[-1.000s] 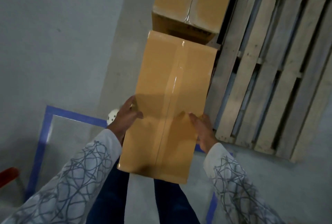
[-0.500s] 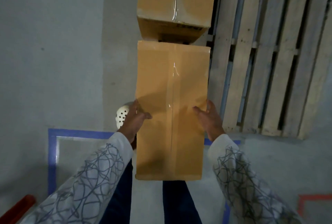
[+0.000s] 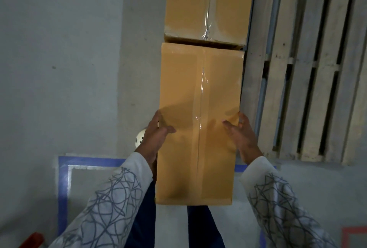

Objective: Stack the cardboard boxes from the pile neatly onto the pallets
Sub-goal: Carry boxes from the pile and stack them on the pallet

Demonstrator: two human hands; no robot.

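The long tan cardboard box (image 3: 200, 112), taped down its middle, is held above the grey floor, its far end just beside another taped cardboard box (image 3: 206, 5) on the slatted wooden pallet (image 3: 297, 69). The left hand (image 3: 155, 138) and right hand (image 3: 241, 138) press flat against its opposite sides, thumbs on top.

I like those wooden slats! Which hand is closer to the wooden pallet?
The right hand. It holds the right side of the carried box, just beside the pallet and its nearest slat. The left hand grips the box's other side, away from the pallet.
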